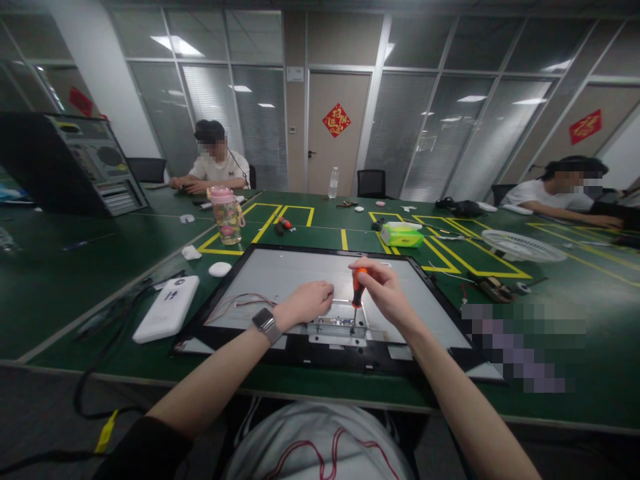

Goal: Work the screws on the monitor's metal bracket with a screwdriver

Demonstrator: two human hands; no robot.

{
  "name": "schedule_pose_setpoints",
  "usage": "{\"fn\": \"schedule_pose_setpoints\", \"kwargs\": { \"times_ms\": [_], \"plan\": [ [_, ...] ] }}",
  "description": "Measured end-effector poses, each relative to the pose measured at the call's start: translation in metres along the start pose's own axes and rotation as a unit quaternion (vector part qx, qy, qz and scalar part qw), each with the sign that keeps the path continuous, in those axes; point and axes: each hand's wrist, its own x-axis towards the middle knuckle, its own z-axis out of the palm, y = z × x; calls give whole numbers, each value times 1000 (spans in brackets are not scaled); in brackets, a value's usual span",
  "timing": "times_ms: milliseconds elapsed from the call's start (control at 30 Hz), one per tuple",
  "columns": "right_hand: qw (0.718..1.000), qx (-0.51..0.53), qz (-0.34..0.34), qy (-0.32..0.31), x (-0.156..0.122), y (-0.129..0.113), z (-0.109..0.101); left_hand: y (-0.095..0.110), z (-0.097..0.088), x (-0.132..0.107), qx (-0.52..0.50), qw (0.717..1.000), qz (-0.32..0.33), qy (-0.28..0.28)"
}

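Note:
A flat display panel (430, 293) with a black frame and grey back lies on the green table in front of me. My right hand (383, 287) grips an orange-and-black screwdriver (358, 287), held almost upright. Its shaft points down at a metal bracket (335, 327) with a small circuit board on the panel's near side. Beside the bracket's left end, my left hand (306, 305) rests low over the panel, its fingers curled together; what they hold, if anything, is hidden. Thin wires (245, 298) run across the panel left of that hand.
A white power bank (167, 310), a white round object (220, 269) and a pink-lidded bottle (226, 217) stand left. Beyond the panel lie a green tissue pack (401, 234) and a white basket (523, 247). A computer case (65, 163) stands far left. Two people sit across the table.

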Motion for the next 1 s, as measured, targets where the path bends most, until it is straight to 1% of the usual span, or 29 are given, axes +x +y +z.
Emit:
{"fn": "schedule_pose_setpoints", "kwargs": {
  "times_ms": [67,133,267,433,533,600,667,767,867,933,1000],
  "plan": [
    [999,23,30,-16,-1,0,0,1,0,0,-4,1000,-2,1],
    [998,44,38,-18,-1,-1,2,1,-1,0,-7,1000,-4,0],
    [998,57,15,-22,0,-3,4,1,-1,0,-5,1000,-7,-5],
    [998,58,-10,20,0,-4,4,0,-1,0,2,1000,2,-6],
    [998,63,24,18,-1,-5,4,1,-1,0,-1,1000,-1,-4],
    [996,78,52,2,-2,-6,5,1,0,0,-3,1000,-2,-2],
    [993,97,63,-10,-2,-7,6,1,0,0,-6,1000,-5,-1],
    [994,97,40,-7,-1,-6,7,-1,1,0,-9,1000,-6,0],
    [997,72,11,16,0,-4,6,-2,2,1,-5,1000,0,0],
    [997,63,19,26,0,-2,5,-2,2,1,-1,1000,3,1],
    [996,73,40,21,-1,-3,4,-2,2,1,1,1000,3,3]
  ]
}}
